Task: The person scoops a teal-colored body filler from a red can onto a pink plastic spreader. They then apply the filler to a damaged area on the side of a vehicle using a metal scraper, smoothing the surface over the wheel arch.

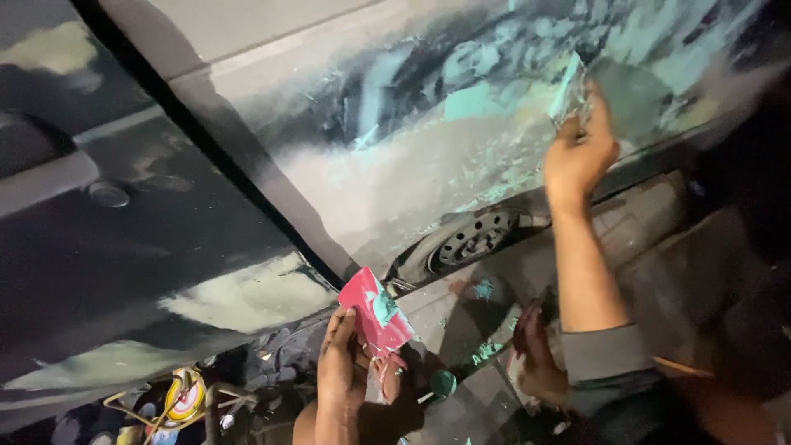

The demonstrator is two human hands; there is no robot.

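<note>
Car body panel point(395, 165) spans far side, door point(124, 231) left of it. Wheel point(474, 239) below panel, centre-right. Right hand point(579, 152) on panel at far right, holding spreader point(571, 95) against it. Left hand point(342, 371) near centre, holding card point(375, 311) before door's lower edge. Cans point(181, 400) on ground near left. Another person's hand point(535, 358) near, right of card.

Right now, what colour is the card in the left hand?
The card is pinkish red, smeared with pale green filler; the head view shows it.

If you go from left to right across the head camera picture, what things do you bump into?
Dark car door → yellow tin → left hand → red card smeared with green filler → wheel → right hand pressing a spreader on the car panel.
</note>
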